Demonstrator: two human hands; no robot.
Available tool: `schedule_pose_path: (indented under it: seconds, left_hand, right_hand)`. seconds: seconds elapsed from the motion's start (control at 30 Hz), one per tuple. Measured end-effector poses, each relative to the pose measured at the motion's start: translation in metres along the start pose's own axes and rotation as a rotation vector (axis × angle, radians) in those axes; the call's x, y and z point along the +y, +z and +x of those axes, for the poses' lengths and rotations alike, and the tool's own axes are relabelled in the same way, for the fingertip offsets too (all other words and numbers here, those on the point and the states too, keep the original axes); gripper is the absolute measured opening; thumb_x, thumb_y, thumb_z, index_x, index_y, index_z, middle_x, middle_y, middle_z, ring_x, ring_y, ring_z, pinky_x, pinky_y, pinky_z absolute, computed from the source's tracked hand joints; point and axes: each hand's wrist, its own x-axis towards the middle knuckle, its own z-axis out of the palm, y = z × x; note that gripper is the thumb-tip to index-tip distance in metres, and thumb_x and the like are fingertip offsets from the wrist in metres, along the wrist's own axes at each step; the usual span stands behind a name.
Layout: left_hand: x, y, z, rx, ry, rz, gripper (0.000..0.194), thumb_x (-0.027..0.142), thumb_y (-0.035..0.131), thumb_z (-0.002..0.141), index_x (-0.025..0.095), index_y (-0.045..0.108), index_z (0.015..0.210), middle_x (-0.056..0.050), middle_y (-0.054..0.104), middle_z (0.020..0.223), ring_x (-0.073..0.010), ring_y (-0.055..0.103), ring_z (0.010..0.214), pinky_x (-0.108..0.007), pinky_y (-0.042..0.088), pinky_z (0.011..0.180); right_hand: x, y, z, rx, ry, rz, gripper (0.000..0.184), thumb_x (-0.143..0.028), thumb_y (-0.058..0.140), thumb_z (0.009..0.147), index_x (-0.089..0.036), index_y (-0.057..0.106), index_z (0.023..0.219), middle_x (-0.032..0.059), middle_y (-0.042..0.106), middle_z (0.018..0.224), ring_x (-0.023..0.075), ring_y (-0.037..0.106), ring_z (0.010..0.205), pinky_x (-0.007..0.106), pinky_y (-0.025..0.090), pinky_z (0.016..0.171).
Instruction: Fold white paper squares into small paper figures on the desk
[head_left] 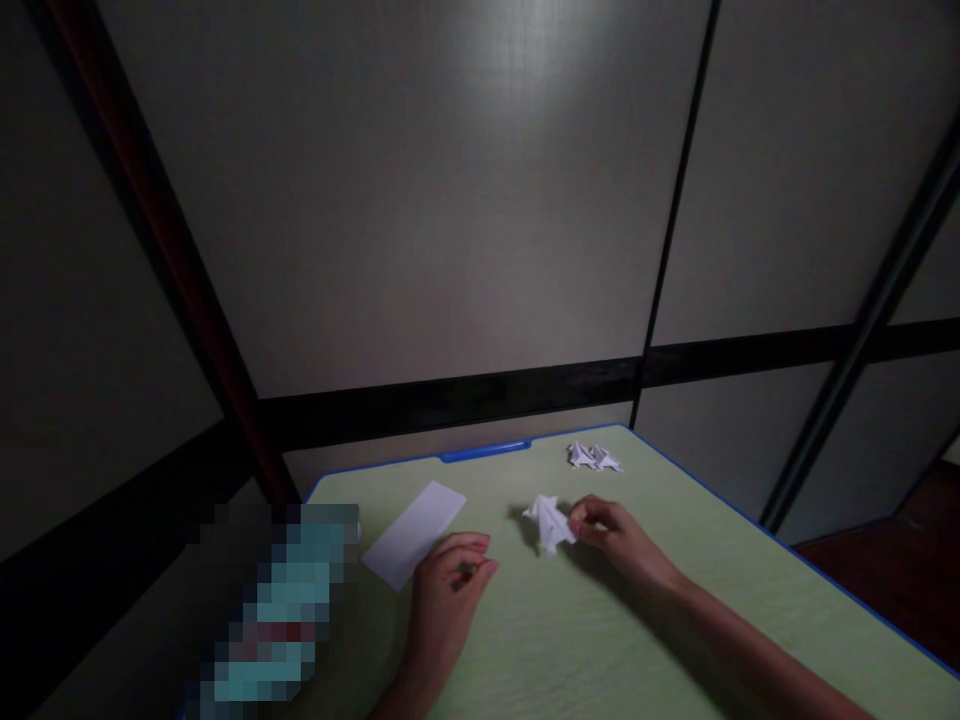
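White origami figure (549, 524) over green tabletop (540, 640), right of center; right hand (619, 540) pinches its edge between thumb and fingers. Left hand (442, 600): fingers loosely curled, tips apart, grasping nothing, beside blank white paper rectangle (412, 535). Two similar folded figures (594, 457) sit together near far right corner. Blue handle (486, 452) at far edge.

The right hand (609, 530) pinches a folded white paper figure (549, 524) — the left hand (448, 600), fingers curled, hovers near a white paper strip (414, 534) on the green table (525, 650).
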Motion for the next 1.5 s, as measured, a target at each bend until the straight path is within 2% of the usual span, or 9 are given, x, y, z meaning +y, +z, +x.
schedule_pose_path:
  seconds: [0.17, 0.27, 0.53, 0.8, 0.93, 1.13, 1.2, 1.33, 1.5]
  left_hand:
    - [-0.002, 0.000, -0.001, -0.003, 0.010, 0.020, 0.012, 0.017, 0.052, 0.063, 0.015, 0.052, 0.051, -0.007, 0.058, 0.074, -0.0176, 0.054, 0.076, -0.020, 0.045, 0.047]
    - [-0.001, 0.000, -0.002, -0.010, -0.002, 0.033, 0.012, 0.016, 0.051, 0.063, 0.015, 0.052, 0.051, -0.007, 0.058, 0.073, -0.0171, 0.054, 0.074, -0.019, 0.042, 0.044]
    - [0.003, 0.001, -0.002, -0.040, -0.036, 0.070, 0.013, 0.016, 0.050, 0.063, 0.014, 0.053, 0.051, -0.006, 0.058, 0.070, -0.0154, 0.054, 0.067, -0.017, 0.037, 0.042]
    - [-0.001, 0.002, -0.001, -0.049, -0.017, 0.067, 0.013, 0.014, 0.050, 0.063, 0.014, 0.052, 0.050, -0.005, 0.057, 0.066, -0.0144, 0.054, 0.063, -0.016, 0.036, 0.040]
    - [0.004, 0.002, -0.001, -0.059, -0.016, 0.065, 0.013, 0.013, 0.049, 0.064, 0.014, 0.052, 0.051, -0.004, 0.056, 0.064, -0.0135, 0.054, 0.062, -0.016, 0.037, 0.041]
    - [0.010, 0.000, -0.003, -0.052, -0.023, 0.109, 0.013, 0.010, 0.049, 0.062, 0.014, 0.051, 0.051, -0.004, 0.055, 0.065, -0.0133, 0.054, 0.064, -0.017, 0.041, 0.044]
    - [0.010, -0.003, -0.005, -0.057, 0.000, 0.173, 0.013, 0.011, 0.048, 0.063, 0.015, 0.050, 0.050, -0.004, 0.055, 0.068, -0.0133, 0.054, 0.065, -0.017, 0.041, 0.043]
    - [0.009, -0.013, -0.007, -0.091, 0.111, 0.506, 0.014, 0.009, 0.042, 0.067, 0.016, 0.052, 0.062, -0.005, 0.055, 0.080, -0.0156, 0.052, 0.078, -0.027, 0.044, 0.066]
    - [0.000, -0.026, -0.004, -0.027, 0.146, 0.919, 0.022, 0.012, 0.038, 0.072, 0.014, 0.049, 0.090, -0.011, 0.047, 0.103, -0.0219, 0.041, 0.100, -0.037, 0.034, 0.084]
  right_hand:
    - [0.035, -0.079, 0.033, 0.273, 0.136, -0.164, 0.018, -0.030, 0.040, 0.062, -0.016, 0.047, 0.055, -0.0001, 0.049, 0.051, 0.0134, 0.045, 0.050, 0.023, 0.033, 0.047]
    - [0.054, -0.105, 0.042, 0.366, 0.218, -0.276, 0.017, -0.025, 0.039, 0.062, -0.017, 0.045, 0.049, 0.0006, 0.049, 0.047, 0.0147, 0.047, 0.048, 0.023, 0.033, 0.045]
    - [0.086, -0.104, 0.069, 0.404, 0.360, -0.488, 0.013, -0.019, 0.044, 0.062, -0.014, 0.055, 0.057, 0.0112, 0.061, 0.066, 0.0218, 0.056, 0.061, 0.025, 0.038, 0.049]
    - [0.076, -0.098, 0.068, 0.472, 0.355, -0.574, 0.024, -0.027, 0.041, 0.066, -0.011, 0.058, 0.072, 0.0164, 0.061, 0.076, 0.0265, 0.057, 0.069, 0.029, 0.039, 0.052]
    - [0.053, -0.083, 0.057, 0.442, 0.271, -0.581, 0.028, -0.026, 0.034, 0.070, -0.007, 0.054, 0.075, 0.0191, 0.058, 0.081, 0.0265, 0.055, 0.073, 0.030, 0.040, 0.056]
    - [-0.008, -0.011, 0.020, 0.069, -0.047, -0.500, 0.016, -0.022, 0.037, 0.071, -0.017, 0.050, 0.065, 0.0018, 0.058, 0.066, 0.0126, 0.053, 0.057, 0.019, 0.038, 0.051]
    - [-0.030, 0.015, 0.000, -0.068, -0.244, -0.576, 0.015, -0.014, 0.036, 0.071, -0.017, 0.049, 0.064, 0.0014, 0.056, 0.067, 0.0122, 0.051, 0.057, 0.020, 0.035, 0.052]
    - [-0.057, 0.050, -0.030, -0.187, -0.435, -0.711, 0.019, -0.010, 0.033, 0.074, -0.017, 0.047, 0.065, 0.0021, 0.054, 0.066, 0.0124, 0.050, 0.057, 0.021, 0.031, 0.051]
    - [-0.047, 0.060, -0.041, -0.229, -0.489, -0.701, 0.017, -0.011, 0.034, 0.076, -0.018, 0.047, 0.068, 0.0021, 0.053, 0.072, 0.0138, 0.050, 0.062, 0.023, 0.033, 0.055]
